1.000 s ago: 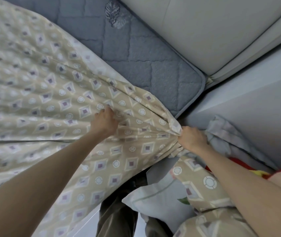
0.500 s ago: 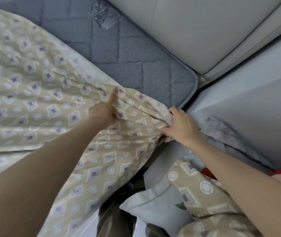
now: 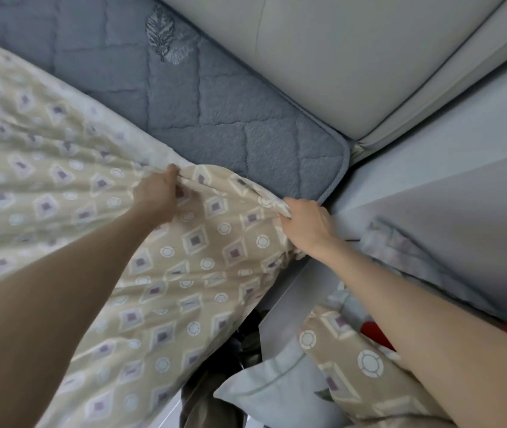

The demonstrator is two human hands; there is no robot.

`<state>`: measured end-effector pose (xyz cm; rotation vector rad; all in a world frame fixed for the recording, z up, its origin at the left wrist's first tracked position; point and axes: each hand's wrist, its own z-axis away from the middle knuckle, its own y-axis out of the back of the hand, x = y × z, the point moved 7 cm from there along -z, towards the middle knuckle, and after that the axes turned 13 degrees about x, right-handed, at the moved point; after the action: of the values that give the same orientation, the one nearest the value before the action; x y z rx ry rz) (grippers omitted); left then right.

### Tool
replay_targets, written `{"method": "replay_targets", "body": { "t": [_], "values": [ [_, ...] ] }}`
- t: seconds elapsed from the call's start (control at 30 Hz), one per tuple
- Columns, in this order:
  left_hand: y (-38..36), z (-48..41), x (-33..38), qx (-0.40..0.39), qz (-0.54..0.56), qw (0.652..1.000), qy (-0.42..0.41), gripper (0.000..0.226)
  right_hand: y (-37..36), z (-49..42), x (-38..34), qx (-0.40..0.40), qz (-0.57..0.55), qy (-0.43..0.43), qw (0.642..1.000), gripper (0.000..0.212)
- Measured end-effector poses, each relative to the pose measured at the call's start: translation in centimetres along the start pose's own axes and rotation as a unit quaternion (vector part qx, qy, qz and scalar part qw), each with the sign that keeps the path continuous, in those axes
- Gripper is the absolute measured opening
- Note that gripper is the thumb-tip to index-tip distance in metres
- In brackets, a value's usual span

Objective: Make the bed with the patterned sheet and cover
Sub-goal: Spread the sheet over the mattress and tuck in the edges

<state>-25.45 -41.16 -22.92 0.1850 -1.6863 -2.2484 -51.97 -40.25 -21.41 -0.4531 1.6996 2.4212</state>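
Both hands now at edge of patterned sheet, near mattress corner

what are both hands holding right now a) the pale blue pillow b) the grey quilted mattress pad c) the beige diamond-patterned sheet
c: the left hand and the right hand each pinch the upper edge of the beige diamond-patterned sheet.
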Motion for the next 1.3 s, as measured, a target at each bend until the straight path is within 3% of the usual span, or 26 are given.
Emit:
{"method": "replay_targets", "body": {
  "t": [0.07,0.17,0.47,0.77,0.87,0.97,1.07,1.13,1.3],
  "values": [
    [0.6,-0.1,0.9,0.045,0.023,0.999,-0.016,0.033,0.1,-0.3,0.2,0.010,-0.010,0.002,1.000,0.006],
    [1.3,-0.7,1.5,0.088,0.072,0.993,-0.024,0.031,0.3,-0.2,0.1,0.026,-0.011,-0.002,1.000,0.005],
    [3.5,-3.5,5.6,0.112,0.103,0.985,-0.086,0.017,2.0,-1.3,1.9,0.034,-0.009,-0.074,0.997,0.008],
    [2.1,-4.6,6.5,0.084,0.142,0.985,-0.040,0.024,0.9,-2.9,6.0,0.060,0.012,-0.180,0.982,0.020],
    [2.1,-4.1,6.9,0.072,0.183,0.980,-0.030,0.044,1.3,-4.4,6.8,0.064,-0.088,-0.273,0.956,0.030],
    [2.5,-3.1,7.5,0.047,0.202,0.976,-0.063,0.065,0.8,-4.5,7.3,0.067,-0.245,-0.411,0.876,0.048],
    [1.8,-2.5,7.9,0.016,0.194,0.975,-0.110,0.063,0.6,-4.3,7.8,0.096,-0.293,-0.465,0.830,0.058],
    [0.9,-2.7,7.7,0.006,0.180,0.976,-0.120,0.049,0.3,-4.5,8.3,0.105,-0.271,-0.473,0.832,0.063],
    [2.0,-3.4,9.0,0.072,0.204,0.972,-0.094,0.024,-1.5,-4.8,8.9,0.037,-0.240,-0.448,0.860,0.045]
  ]
}}
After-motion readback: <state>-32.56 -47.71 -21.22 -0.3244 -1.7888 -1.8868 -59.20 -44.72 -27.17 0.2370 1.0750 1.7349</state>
